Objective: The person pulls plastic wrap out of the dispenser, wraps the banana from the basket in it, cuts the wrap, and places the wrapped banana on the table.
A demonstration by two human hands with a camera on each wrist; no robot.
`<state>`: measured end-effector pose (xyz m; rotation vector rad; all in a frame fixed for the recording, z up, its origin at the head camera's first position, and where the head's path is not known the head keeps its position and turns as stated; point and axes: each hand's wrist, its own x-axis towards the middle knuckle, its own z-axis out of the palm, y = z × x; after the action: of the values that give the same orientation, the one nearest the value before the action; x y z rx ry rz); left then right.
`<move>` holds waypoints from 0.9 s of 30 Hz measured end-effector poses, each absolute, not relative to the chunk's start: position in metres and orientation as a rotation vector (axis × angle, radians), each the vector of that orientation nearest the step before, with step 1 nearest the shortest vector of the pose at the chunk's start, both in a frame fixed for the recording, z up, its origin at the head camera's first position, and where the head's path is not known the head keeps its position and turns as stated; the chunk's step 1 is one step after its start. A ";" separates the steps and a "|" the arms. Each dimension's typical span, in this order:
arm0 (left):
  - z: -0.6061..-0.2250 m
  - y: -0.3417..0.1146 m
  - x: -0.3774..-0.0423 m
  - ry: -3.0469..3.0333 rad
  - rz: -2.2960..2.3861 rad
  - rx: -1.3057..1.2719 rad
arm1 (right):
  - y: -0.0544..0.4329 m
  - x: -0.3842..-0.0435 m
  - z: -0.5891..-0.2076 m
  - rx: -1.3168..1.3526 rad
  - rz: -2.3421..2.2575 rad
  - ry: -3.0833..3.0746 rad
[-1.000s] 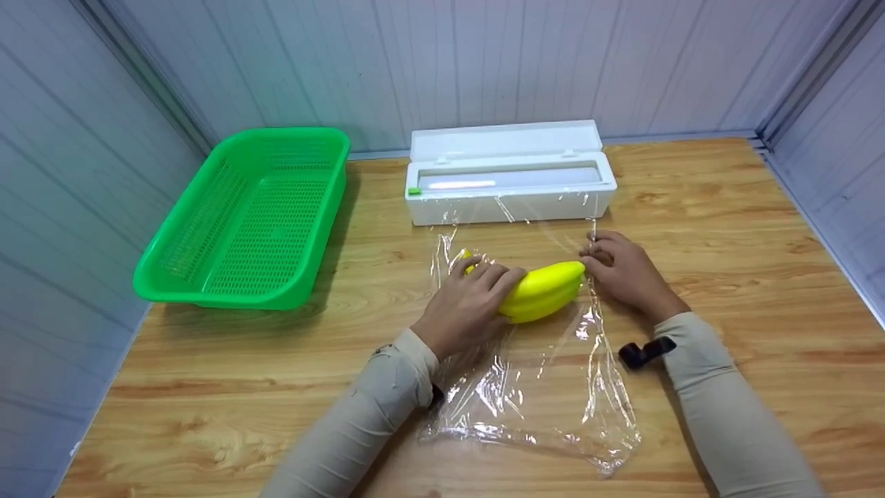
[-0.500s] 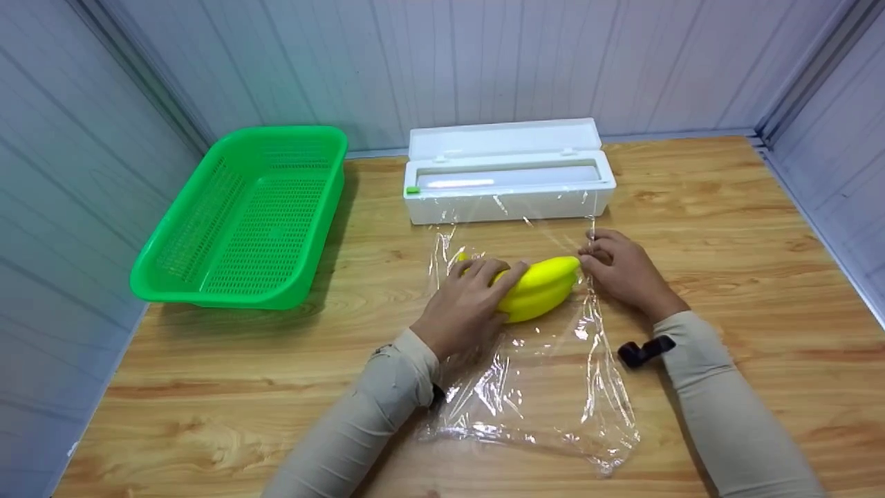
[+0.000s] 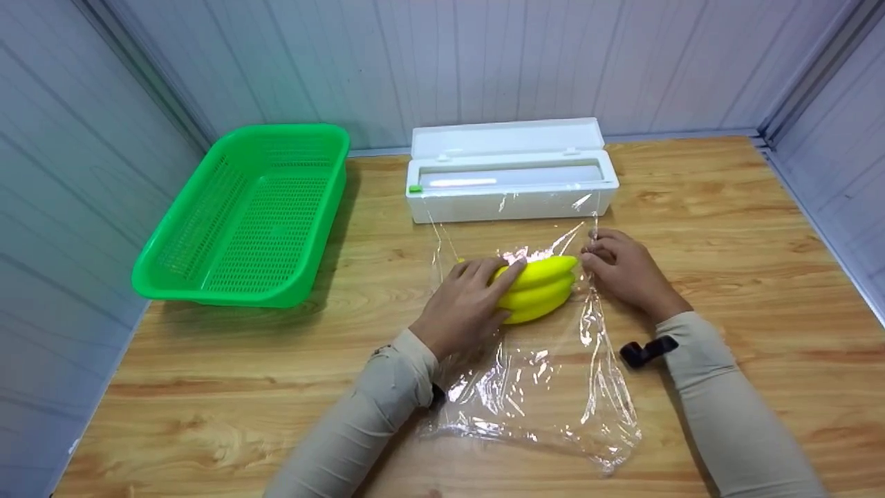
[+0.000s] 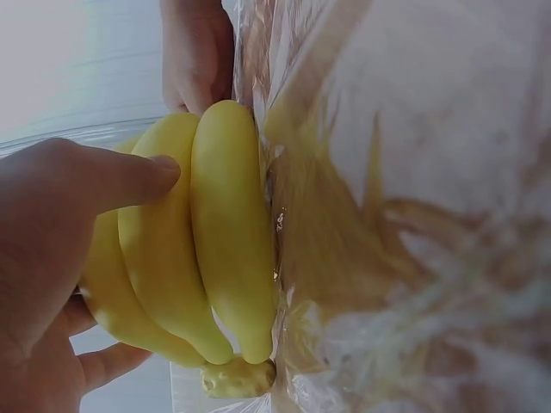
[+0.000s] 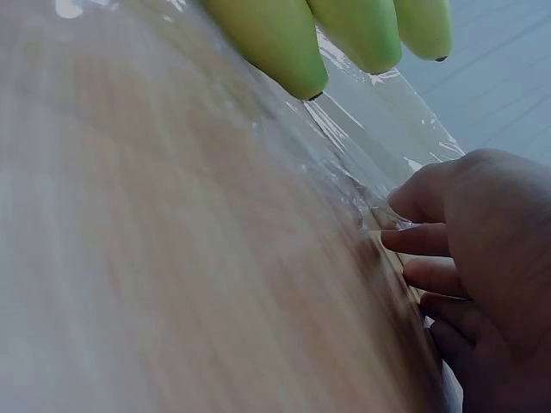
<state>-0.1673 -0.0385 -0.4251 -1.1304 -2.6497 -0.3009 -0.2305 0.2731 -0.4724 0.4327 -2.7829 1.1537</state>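
A bunch of yellow bananas [image 3: 536, 294] lies over a sheet of clear plastic wrap [image 3: 525, 387], gripped by my left hand [image 3: 467, 301]. In the left wrist view the thumb presses across the bananas [image 4: 228, 224], with other fingers round the far side and the stem end pointing down. To the right of the tips, my right hand [image 3: 626, 270] pinches the wrap's right edge between thumb and forefinger. The right wrist view shows this hand [image 5: 499, 258] beside the film, just below the banana tips [image 5: 301, 69]. Creases run down the wrap from that pinch.
Behind the hands stands a white wrap dispenser box [image 3: 511, 207], lid raised, with a green slider [image 3: 415, 188] at its left front. The film stretches from it towards me. A green plastic basket [image 3: 321, 256] sits at the left. Panel walls [image 3: 511, 62] edge the wooden table [image 3: 747, 228].
The banana bunch has rolled slightly under my left hand, showing more separate fruits, its tips shifting a little left. The film behind it has creased anew. My right hand stays about where it was.
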 end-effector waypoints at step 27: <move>-0.428 -0.060 -0.147 -2.270 -0.556 -1.155 | 0.270 -0.207 -0.465 0.128 1.620 -2.576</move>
<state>-0.1468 -0.0602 -0.4278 -1.1549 -2.2695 -0.5564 -0.2067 0.2697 -0.4649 0.1285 -2.5758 1.6196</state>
